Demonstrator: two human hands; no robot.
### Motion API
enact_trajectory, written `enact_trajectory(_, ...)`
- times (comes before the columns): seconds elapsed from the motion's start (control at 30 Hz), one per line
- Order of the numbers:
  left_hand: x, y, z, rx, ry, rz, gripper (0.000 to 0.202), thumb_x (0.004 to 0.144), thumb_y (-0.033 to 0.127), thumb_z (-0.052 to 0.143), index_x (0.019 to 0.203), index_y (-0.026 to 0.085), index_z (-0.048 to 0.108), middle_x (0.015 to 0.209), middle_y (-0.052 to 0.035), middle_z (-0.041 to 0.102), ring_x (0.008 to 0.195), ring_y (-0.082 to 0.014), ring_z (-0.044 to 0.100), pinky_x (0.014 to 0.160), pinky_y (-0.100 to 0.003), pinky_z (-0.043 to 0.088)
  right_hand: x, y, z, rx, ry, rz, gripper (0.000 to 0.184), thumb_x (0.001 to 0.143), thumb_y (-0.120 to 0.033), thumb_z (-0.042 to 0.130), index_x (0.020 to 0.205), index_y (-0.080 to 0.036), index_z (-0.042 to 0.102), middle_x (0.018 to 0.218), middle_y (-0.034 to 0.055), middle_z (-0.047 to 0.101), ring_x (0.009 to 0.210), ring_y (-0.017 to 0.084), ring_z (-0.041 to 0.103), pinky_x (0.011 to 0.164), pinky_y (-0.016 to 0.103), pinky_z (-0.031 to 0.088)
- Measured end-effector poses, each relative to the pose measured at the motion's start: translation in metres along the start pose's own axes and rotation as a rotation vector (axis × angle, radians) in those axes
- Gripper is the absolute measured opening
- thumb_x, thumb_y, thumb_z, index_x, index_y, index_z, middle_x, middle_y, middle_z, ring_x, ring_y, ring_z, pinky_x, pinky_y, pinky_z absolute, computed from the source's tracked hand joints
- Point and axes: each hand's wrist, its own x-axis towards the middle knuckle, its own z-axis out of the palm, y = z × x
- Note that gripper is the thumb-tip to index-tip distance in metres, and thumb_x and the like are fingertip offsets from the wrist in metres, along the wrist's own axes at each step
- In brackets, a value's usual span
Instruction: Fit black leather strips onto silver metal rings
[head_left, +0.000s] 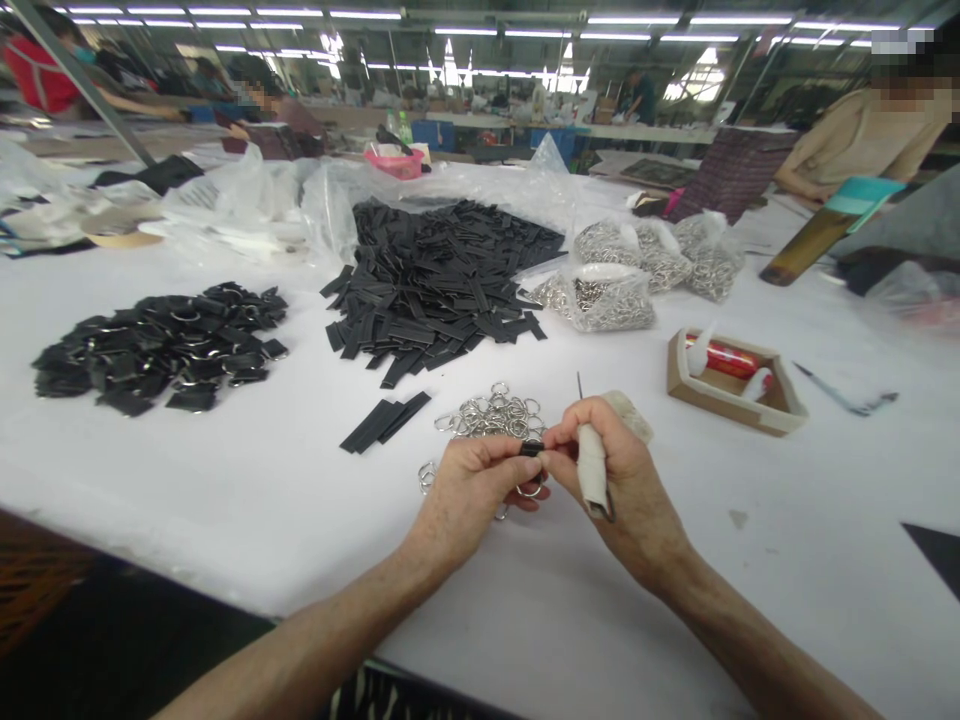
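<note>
My left hand (480,485) is closed, pinching a short black strip (532,450) that is folded through a silver metal ring (529,490). My right hand (615,480) meets it, thumb and finger at the strip's right end. In that same hand lies an awl-like tool (592,462), its handle wrapped in off-white material and its thin metal tip pointing away from me. Just beyond my fingers is a small heap of loose silver rings (495,412), with a few more beside my left hand. Several flat black strips (384,422) lie to the left of the rings.
A large pile of black strips (442,280) rises mid-table. Folded strips with rings form another pile (161,345) at left. Bags of rings (611,298), an open box (739,405) holding a red tube, a pen-like tool (832,388) and a bottle (817,235) are rightward. Co-workers sit beyond.
</note>
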Motion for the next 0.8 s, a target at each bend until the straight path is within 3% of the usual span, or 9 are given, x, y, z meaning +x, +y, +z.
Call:
enact_trajectory(0.2, 0.002, 0.0, -0.005, -0.03, -0.011, -0.048, 0.014, 0.071, 0.025, 0.061, 0.067, 0.013, 0.066, 0.066, -0.0043, 0.066, 0.061, -0.0147, 0.062, 0.06, -0.026, 0.05, 0.004, -0.007, -0.019, 0.036, 0.019, 0.04, 0.01, 0.077, -0.025, 0.058, 0.079, -0.02, 0.049, 0.071, -0.0011, 0.059, 0.064, 0.012, 0.054, 0.059, 0.025, 0.044)
enact_trajectory(0.4, 0.006, -0.002, -0.01, -0.064, -0.011, -0.088, 0.015, 0.07, 0.026, 0.063, 0.065, 0.011, 0.064, 0.066, -0.0054, 0.066, 0.057, -0.0141, 0.063, 0.054, -0.023, 0.048, 0.011, -0.006, -0.061, 0.067, -0.014, 0.118, 0.033, 0.081, -0.048, 0.049, 0.099, -0.021, 0.054, 0.061, -0.0003, 0.06, 0.044, 0.011, 0.049, 0.042, 0.024, 0.039)
enact_trajectory(0.47, 0.006, -0.003, -0.01, -0.074, -0.021, -0.086, 0.015, 0.071, 0.025, 0.063, 0.066, 0.011, 0.064, 0.066, -0.0053, 0.066, 0.056, -0.0137, 0.063, 0.052, -0.022, 0.048, 0.013, -0.004, -0.07, 0.034, 0.011, 0.116, 0.036, 0.081, -0.051, 0.048, 0.096, -0.02, 0.057, 0.064, 0.0011, 0.06, 0.043, 0.011, 0.047, 0.041, 0.025, 0.037)
enact_trajectory(0.63, 0.009, -0.005, -0.01, -0.098, -0.043, -0.084, 0.015, 0.07, 0.026, 0.063, 0.067, 0.011, 0.064, 0.068, -0.0053, 0.066, 0.056, -0.0137, 0.063, 0.054, -0.022, 0.048, 0.018, -0.004, -0.076, -0.094, 0.154, 0.168, 0.029, 0.079, -0.043, 0.052, 0.065, -0.018, 0.059, 0.053, 0.001, 0.054, 0.047, 0.011, 0.044, 0.042, 0.025, 0.031)
enact_trajectory(0.8, 0.01, 0.003, -0.006, -0.105, -0.054, -0.114, 0.016, 0.069, 0.027, 0.065, 0.066, 0.011, 0.064, 0.069, -0.007, 0.067, 0.057, -0.0139, 0.063, 0.056, -0.024, 0.049, 0.024, -0.002, -0.088, -0.011, 0.182, 0.191, 0.017, 0.071, -0.032, 0.057, 0.062, -0.018, 0.057, 0.055, 0.0006, 0.052, 0.047, 0.01, 0.041, 0.041, 0.024, 0.028)
